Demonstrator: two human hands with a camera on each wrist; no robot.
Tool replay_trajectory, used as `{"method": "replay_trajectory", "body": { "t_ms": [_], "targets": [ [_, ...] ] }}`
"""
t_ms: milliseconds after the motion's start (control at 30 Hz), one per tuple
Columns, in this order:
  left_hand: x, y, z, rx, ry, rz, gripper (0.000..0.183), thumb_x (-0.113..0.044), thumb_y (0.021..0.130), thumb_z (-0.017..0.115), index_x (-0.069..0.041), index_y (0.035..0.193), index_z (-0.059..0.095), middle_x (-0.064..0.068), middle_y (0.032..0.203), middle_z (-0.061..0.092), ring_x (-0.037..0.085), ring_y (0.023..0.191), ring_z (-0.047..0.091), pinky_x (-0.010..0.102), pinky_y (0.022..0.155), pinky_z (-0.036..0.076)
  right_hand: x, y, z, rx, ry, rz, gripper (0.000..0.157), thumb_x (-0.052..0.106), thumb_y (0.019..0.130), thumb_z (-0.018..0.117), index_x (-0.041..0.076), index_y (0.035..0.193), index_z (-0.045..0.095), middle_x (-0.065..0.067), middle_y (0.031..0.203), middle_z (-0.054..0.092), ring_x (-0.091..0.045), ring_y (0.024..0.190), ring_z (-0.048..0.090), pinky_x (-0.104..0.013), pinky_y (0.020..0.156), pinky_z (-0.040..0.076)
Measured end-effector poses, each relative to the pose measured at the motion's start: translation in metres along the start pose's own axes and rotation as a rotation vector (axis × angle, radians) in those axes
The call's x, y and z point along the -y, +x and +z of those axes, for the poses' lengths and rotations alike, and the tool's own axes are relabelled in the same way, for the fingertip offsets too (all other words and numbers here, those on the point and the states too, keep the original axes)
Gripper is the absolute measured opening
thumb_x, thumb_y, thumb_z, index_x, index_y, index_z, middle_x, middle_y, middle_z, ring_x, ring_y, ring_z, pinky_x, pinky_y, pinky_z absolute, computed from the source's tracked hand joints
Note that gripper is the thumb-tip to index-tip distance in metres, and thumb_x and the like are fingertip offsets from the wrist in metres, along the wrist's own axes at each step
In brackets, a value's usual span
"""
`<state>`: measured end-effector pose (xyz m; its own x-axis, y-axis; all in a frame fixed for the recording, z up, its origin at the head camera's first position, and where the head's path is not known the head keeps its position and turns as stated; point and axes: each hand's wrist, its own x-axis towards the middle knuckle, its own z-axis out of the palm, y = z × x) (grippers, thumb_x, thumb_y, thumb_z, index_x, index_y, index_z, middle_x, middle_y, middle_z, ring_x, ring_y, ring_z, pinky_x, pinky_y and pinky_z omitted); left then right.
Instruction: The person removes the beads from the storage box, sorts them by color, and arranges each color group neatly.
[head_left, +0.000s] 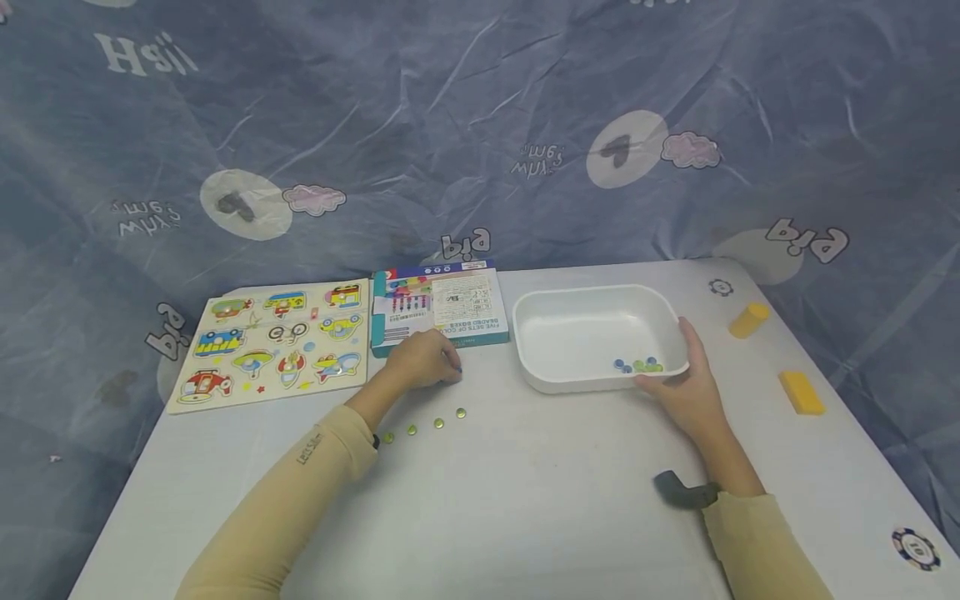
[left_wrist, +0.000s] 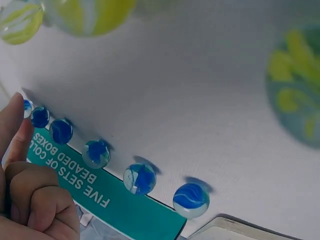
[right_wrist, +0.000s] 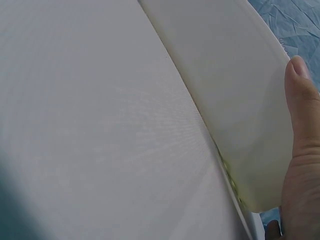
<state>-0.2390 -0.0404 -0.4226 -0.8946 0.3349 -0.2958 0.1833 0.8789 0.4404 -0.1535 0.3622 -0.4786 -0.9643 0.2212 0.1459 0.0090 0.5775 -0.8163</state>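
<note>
My left hand [head_left: 423, 360] is beside the picture box, its thumb and index finger pinching a blue marble [left_wrist: 27, 108] at the end of a row. Several more blue marbles [left_wrist: 140, 178] line up along the teal side of the box in the left wrist view. Nearer me is a short row of yellow-green marbles [head_left: 438, 423], which appear large and blurred in the left wrist view. With my right hand [head_left: 686, 396] I grip the near right corner of a white plastic basin [head_left: 528, 354], thumb at its rim. Blue and yellow-green marbles [head_left: 639, 366] lie together in that corner.
Behind my left hand lies the picture box [head_left: 442, 308]. A wooden vehicle puzzle board [head_left: 255, 346] is to its left. At the right stand a yellow cylinder [head_left: 748, 320] and a yellow block [head_left: 802, 392]. A patterned cloth [head_left: 465, 150] hangs behind the white table.
</note>
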Motion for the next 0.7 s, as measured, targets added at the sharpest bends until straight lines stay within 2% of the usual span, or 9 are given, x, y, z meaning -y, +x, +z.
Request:
{"method": "replay_trajectory", "body": {
  "t_ms": [300,467,700],
  "targets": [
    [-0.0016,-0.0013,0.0012,-0.013,0.051,-0.01,0.018,-0.035,0.074,0.078,-0.027,0.089,0.072,-0.003,0.114,0.067,0.016,0.095,0.059,0.033,0.077,0.048,0.0023,-0.0012,-0.0007,0.004,0.002,0.014,0.115,0.034,0.07,0.083,0.041,0.149,-0.001,0.007,0.16,0.005,-0.028,0.148,0.007,-0.055,0.116,0.007],
    [-0.0015,-0.0013,0.002,-0.018,0.056,-0.004,0.018,-0.035,0.073,0.079,-0.026,0.088,0.072,-0.002,0.113,0.068,0.015,0.091,0.059,0.032,0.073,0.047,0.0039,-0.0018,-0.001,0.003,0.003,0.018,0.116,0.033,0.07,0.083,0.04,0.15,-0.001,0.006,0.16,0.006,-0.029,0.148,0.007,-0.055,0.116,0.007],
    [-0.0029,-0.0027,0.0012,-0.025,0.053,-0.005,0.021,-0.035,0.074,0.079,-0.027,0.092,0.073,-0.004,0.114,0.068,0.017,0.101,0.06,0.034,0.078,0.048,0.0041,-0.0008,-0.0012,-0.002,-0.013,0.028,0.116,0.036,0.07,0.083,0.04,0.15,-0.001,0.004,0.16,0.006,-0.03,0.147,0.007,-0.056,0.116,0.007]
  ]
}}
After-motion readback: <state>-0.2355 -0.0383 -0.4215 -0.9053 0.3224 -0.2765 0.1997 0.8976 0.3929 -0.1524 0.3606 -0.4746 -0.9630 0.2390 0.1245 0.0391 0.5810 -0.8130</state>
